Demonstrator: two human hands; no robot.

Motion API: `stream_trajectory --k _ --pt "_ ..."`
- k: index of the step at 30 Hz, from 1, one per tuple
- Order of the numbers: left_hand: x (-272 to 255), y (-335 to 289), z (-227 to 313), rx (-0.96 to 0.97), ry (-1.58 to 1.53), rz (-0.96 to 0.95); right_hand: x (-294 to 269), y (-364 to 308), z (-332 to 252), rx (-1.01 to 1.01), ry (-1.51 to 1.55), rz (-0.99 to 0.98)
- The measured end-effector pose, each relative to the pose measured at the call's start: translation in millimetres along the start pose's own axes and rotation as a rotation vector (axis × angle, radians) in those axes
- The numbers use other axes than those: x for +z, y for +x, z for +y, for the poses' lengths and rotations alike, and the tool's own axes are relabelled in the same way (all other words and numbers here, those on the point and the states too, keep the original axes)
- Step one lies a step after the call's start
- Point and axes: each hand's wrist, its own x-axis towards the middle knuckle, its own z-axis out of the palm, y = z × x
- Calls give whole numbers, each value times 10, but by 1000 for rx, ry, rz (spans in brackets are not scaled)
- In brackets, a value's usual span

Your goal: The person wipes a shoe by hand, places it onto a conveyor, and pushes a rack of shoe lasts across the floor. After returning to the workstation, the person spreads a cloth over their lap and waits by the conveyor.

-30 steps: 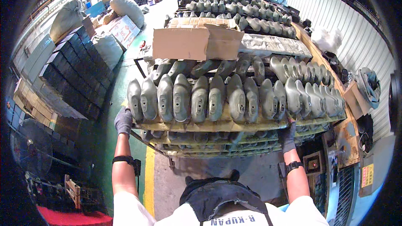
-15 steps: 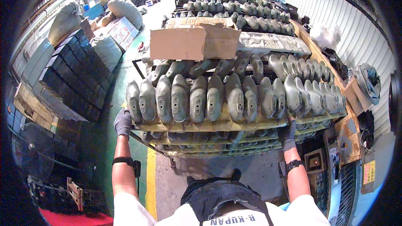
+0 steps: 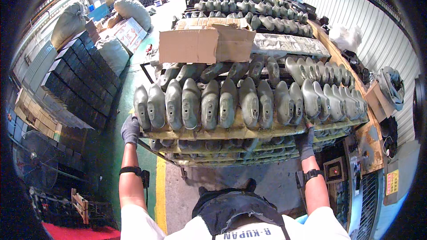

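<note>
A rack (image 3: 240,133) with several tiers stands right in front of me, its yellowish front edge running across the view. Rows of dark grey-green shoe lasts (image 3: 191,104) stand close together on its top, and more show on the tiers below. My left hand (image 3: 130,130), in a grey glove, is closed on the rack's near left corner. Toward the right, my right hand (image 3: 305,143), gloved too, grips the front edge below the lasts. Some fingers of both hands are hidden by the rack.
Behind the front lasts lies a brown cardboard sheet (image 3: 191,46). Stacked dark boxes (image 3: 78,78) and stuffed sacks (image 3: 133,12) stand at left. A fan (image 3: 33,155) is at lower left. Along the right runs a wooden ledge (image 3: 342,69) beside a corrugated wall (image 3: 371,22).
</note>
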Motion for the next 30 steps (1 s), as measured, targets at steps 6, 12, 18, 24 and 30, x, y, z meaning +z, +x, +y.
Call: stream_trajectory --k 6,12,18,24,30 --pt "28 5 -28 -3 16 24 -121 47 35 -13 29 -58" --pt "28 30 -36 -2 -11 -3 -155 80 43 -44 -27 -63" --pt "-16 -11 11 -1 5 0 -83 12 24 -32 -13 -40" --pt "-38 -39 52 -24 -6 3 -151 50 49 -58 -13 -22" --pt "-42 -43 76 -41 24 -7 -309 149 89 -68 -8 -78"
